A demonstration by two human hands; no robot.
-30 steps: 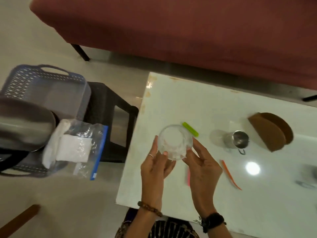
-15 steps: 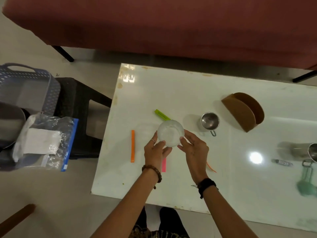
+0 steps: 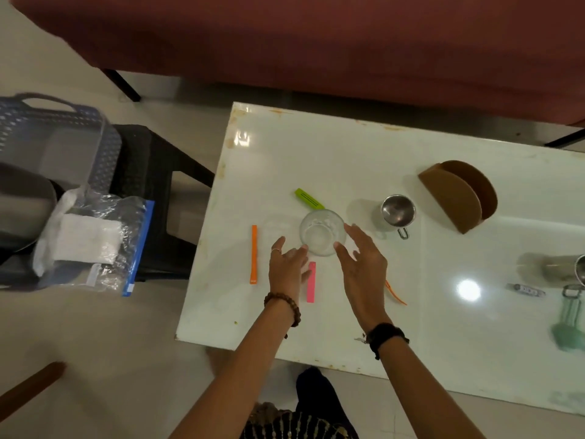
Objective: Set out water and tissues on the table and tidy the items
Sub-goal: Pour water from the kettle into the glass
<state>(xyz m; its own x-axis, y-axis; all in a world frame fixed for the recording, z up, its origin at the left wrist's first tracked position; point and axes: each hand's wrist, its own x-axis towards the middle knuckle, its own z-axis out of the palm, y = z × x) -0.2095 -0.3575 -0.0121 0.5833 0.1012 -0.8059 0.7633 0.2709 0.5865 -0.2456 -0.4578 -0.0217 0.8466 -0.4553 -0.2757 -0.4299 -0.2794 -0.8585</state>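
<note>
A clear glass tumbler (image 3: 322, 232) stands upright on the white table (image 3: 316, 160). My left hand (image 3: 286, 267) is just left of it with fingers spread, fingertips at its rim. My right hand (image 3: 364, 264) is just right of it, fingers straight, thumb tip close to the glass. Neither hand grips it. A steel cup (image 3: 398, 212) stands right of the glass, and beyond it an empty brown tissue holder (image 3: 459, 198). White tissues in a clear zip bag (image 3: 91, 242) lie off the table at the left, beside a steel jug (image 3: 22, 210).
Green (image 3: 308, 199), orange (image 3: 254, 255) and pink (image 3: 311, 282) clips lie around the glass, a thin orange strip (image 3: 395, 294) under my right wrist. A blue basket (image 3: 63, 134) sits on a black stool (image 3: 158, 185). A second steel cup (image 3: 579, 270), a small tube (image 3: 525, 289) and a green item (image 3: 568, 324) lie far right. A red sofa (image 3: 316, 42) runs behind.
Both hands held the glass above the table. It now stands on the table and the fingers of both hands have opened away from it.
</note>
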